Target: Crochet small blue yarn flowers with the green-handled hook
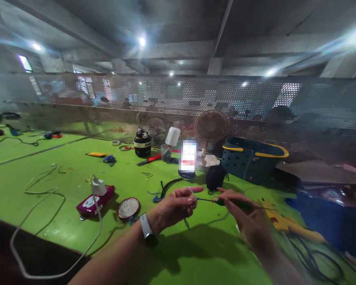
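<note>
My left hand (176, 206) pinches a thin blue strand of yarn (192, 192) above the green table (62, 221); a white watch sits on that wrist. My right hand (245, 215) grips a green-handled crochet hook (225, 202), whose metal tip points left and meets the yarn at my left fingertips. A dark blue ball of yarn (215, 177) lies just behind the hands.
A small fan (211, 130), a blue basket with yellow handles (250, 158), a standing phone (188, 158), a black jar (142, 143), a pink device (95, 200), a round sequinned disc (128, 208) and white cables (38, 190). A perforated metal screen (255, 103) runs behind.
</note>
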